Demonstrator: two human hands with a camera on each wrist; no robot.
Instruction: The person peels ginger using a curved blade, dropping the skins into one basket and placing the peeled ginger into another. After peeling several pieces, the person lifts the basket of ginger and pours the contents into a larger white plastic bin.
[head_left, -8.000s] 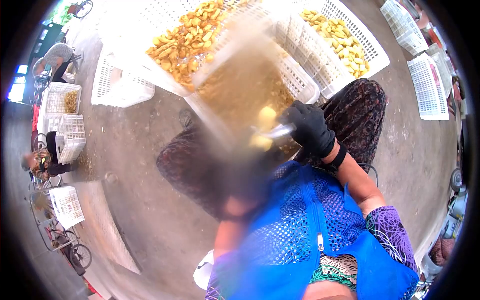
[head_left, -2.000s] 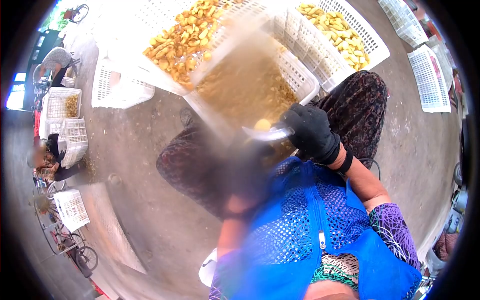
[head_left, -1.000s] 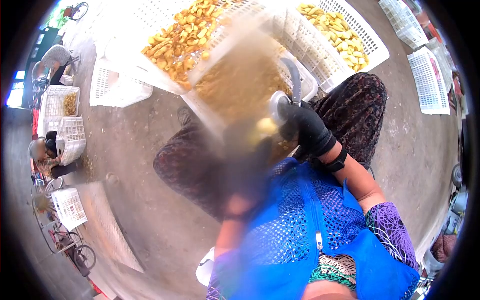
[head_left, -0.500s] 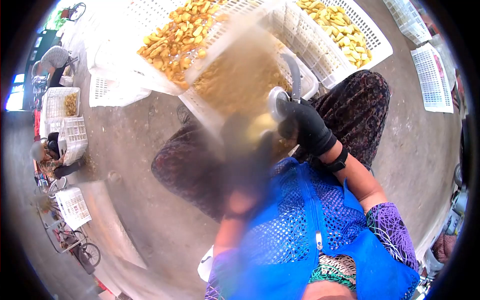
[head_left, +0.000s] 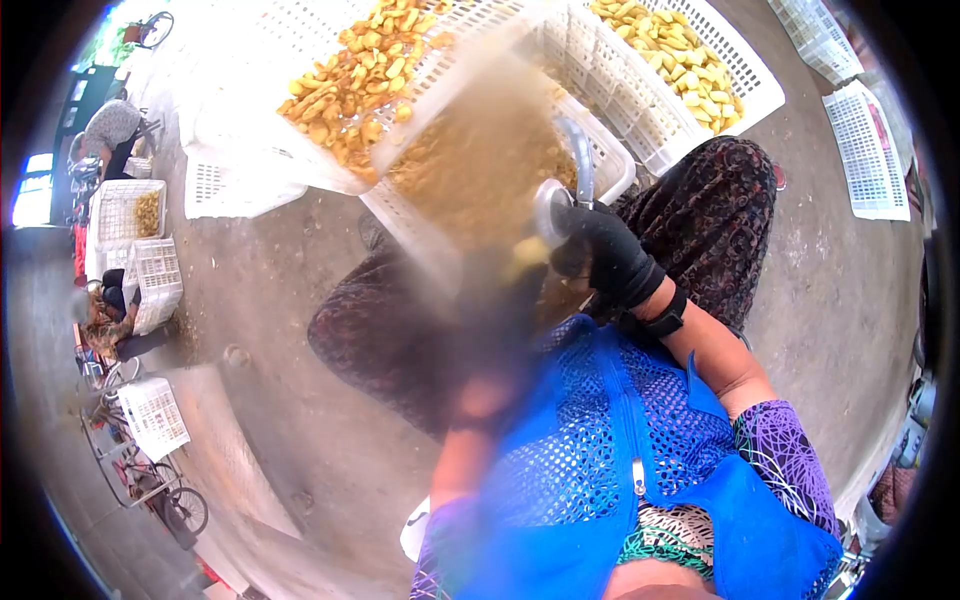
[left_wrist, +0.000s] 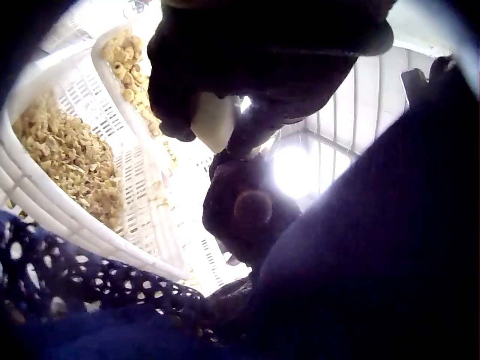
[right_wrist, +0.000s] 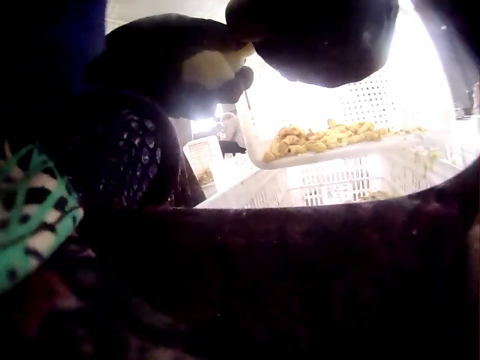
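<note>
Yellow piece (left_wrist: 214, 120), pale and blocky, is pinched in the curled gloved fingers of the left hand (left_wrist: 262, 60), held over the lap just beside the right hand (head_left: 605, 255). The right hand's gloved fingers are wrapped round the handle of a curved knife (head_left: 582, 160). Two seconds ago I saw its blade lying flat across the piece; now it points up and away, so I judge that cut finished. Bare concrete ground (head_left: 260, 290) lies open on either side. A white crate (head_left: 628, 165) of trimmings sits close in front, its rim just behind the raised blade.
</note>
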